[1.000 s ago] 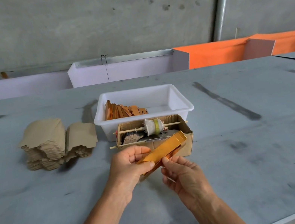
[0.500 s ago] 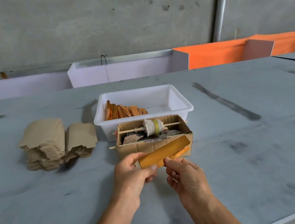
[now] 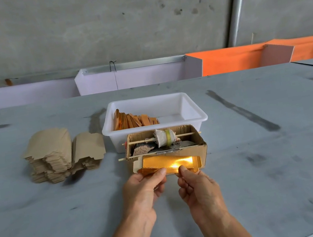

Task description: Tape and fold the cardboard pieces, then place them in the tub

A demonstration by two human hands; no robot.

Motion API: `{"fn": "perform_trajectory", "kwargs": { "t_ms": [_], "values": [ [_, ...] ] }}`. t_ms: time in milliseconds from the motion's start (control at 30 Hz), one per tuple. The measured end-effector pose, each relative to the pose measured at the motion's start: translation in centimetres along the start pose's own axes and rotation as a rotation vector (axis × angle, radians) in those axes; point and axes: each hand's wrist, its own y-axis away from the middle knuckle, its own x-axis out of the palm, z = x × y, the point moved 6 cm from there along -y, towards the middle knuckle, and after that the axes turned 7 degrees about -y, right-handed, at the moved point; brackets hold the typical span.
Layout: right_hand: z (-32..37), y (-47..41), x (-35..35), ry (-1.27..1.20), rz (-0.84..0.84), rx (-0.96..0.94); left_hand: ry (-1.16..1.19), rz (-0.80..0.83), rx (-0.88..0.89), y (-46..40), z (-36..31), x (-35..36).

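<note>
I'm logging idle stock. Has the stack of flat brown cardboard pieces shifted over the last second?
No. The stack of flat cardboard pieces lies at the same spot left of the white tub, with the same gap.

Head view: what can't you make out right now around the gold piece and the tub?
- Gold cardboard piece: glare washes out its middle; no tape visible.
- Its lower edge: covered by the left hand and right hand.
- Cardboard box: contents too jumbled to identify.
- White tub: near floor hidden behind the box.
</note>
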Motion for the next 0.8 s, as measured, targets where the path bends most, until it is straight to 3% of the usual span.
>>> {"fn": "perform_trajectory", "kwargs": {
  "t_ms": [500, 700, 800],
  "values": [
    [0.8, -0.6, 1.9, 0.139, 0.06, 0.04, -0.022, 0.089, 0.169, -2.0, -2.3, -1.0],
    [2.4, -0.7, 3.1, 0.463, 0.08, -0.092, 0.014, 0.049, 0.242, -2.9, -2.6, -1.3],
    [4.5, -0.9, 2.4, 0.749, -0.03, -0.337, 0.025, 0.04, 0.255, -3.1, -2.6, -1.5]
  ]
}}
